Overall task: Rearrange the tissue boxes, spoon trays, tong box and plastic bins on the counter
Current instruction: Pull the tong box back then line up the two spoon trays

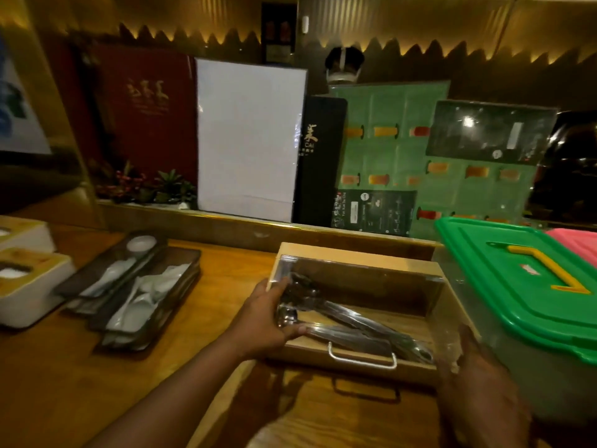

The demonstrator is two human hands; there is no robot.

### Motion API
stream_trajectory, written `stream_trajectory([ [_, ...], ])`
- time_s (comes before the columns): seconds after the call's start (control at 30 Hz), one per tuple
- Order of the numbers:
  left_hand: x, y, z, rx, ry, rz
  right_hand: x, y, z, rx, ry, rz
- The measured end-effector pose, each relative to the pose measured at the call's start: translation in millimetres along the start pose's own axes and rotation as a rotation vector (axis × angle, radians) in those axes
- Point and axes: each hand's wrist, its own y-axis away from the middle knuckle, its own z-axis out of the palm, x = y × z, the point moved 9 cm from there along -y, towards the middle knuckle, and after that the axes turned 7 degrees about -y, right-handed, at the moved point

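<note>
A wooden tong box [352, 253] with a clear lid and a metal handle sits mid-counter, metal tongs [358, 321] inside. My left hand [265, 321] grips its left side. My right hand [478, 379] presses against its right side, between the box and a clear plastic bin with a green lid [517, 286]. A pink-lidded bin [578, 244] lies behind it. Two dark spoon trays [135, 292] with white spoons lie to the left. Two white tissue boxes [29, 286] with wooden tops stand at the far left.
Menus, a white board [248, 140] and a green laminated sheet [394, 156] lean against the back ledge. Small potted plants [148, 185] stand on the ledge at left. Bare wooden counter [80, 376] lies in front of the trays.
</note>
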Motion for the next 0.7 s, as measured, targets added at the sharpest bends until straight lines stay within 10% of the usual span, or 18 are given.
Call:
stream_trajectory([
  [0.4,-83,28,-70,0.061,0.018,0.026,-219,110,89,-0.423,-0.398,-0.557],
  [0.7,-235,37,-184,0.182,-0.046,-0.077,-383,181,245,-0.496,-0.258,-0.602],
])
